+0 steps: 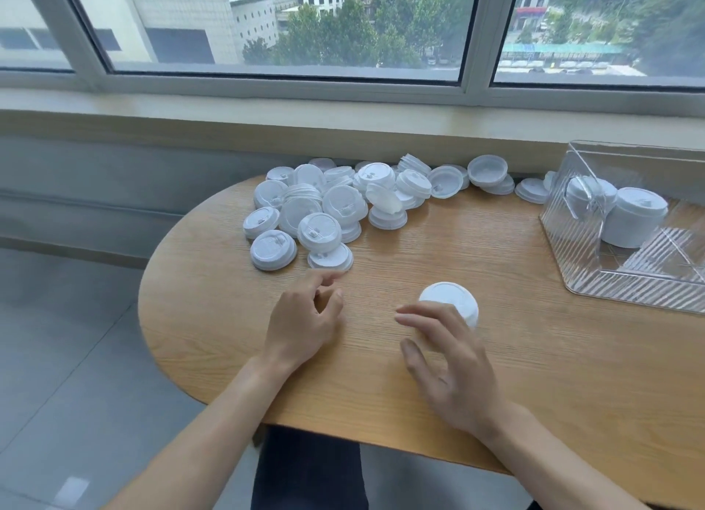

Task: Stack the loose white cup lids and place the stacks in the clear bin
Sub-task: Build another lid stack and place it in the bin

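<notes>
A pile of loose white cup lids (pixel 324 208) spreads along the far side of the wooden table (pixel 534 376), from the left round to the clear bin (pixel 629 280) at the right. Inside the bin stand two white lid stacks (pixel 633 223). A short stack of lids (pixel 450 303) sits near the table's middle. My right hand (pixel 450 368) hovers just in front of that stack with fingers spread, holding nothing. My left hand (pixel 305 318) rests over the table just below the nearest loose lid (pixel 330 259), fingers loosely curled and empty.
The table has a rounded left end and its near edge runs close to my lap. A window sill (pixel 343 105) and wall run behind the pile. Grey floor lies to the left.
</notes>
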{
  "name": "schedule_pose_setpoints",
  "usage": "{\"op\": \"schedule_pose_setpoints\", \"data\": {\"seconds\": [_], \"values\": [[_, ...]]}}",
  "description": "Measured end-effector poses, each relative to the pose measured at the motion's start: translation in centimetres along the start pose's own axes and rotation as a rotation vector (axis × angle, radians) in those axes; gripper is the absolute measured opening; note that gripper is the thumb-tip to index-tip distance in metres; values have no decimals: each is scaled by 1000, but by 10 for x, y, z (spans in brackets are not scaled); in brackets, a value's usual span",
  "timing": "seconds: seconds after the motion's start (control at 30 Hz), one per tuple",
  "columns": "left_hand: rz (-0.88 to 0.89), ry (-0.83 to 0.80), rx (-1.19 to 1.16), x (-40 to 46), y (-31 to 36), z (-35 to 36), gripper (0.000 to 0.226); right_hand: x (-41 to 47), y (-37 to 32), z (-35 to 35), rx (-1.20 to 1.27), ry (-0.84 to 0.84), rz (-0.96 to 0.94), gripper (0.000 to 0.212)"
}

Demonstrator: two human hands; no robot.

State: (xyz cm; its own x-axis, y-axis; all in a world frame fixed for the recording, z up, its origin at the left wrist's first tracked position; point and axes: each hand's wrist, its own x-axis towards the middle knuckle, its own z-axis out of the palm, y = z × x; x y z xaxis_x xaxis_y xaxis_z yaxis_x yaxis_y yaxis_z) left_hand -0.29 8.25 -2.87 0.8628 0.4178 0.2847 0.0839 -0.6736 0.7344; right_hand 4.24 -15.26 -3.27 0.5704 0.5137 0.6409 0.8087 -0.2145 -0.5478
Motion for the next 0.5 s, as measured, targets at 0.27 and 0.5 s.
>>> {"op": "schedule_pose_setpoints", "data": {"seconds": [0.27, 0.5], "values": [[-76, 106, 129, 12, -55, -51, 27, 45, -12, 72, 24, -217, 254, 35], [-137, 214, 187, 38, -79, -61, 52, 99, 10, 118, -106, -201, 440, 56]]}}
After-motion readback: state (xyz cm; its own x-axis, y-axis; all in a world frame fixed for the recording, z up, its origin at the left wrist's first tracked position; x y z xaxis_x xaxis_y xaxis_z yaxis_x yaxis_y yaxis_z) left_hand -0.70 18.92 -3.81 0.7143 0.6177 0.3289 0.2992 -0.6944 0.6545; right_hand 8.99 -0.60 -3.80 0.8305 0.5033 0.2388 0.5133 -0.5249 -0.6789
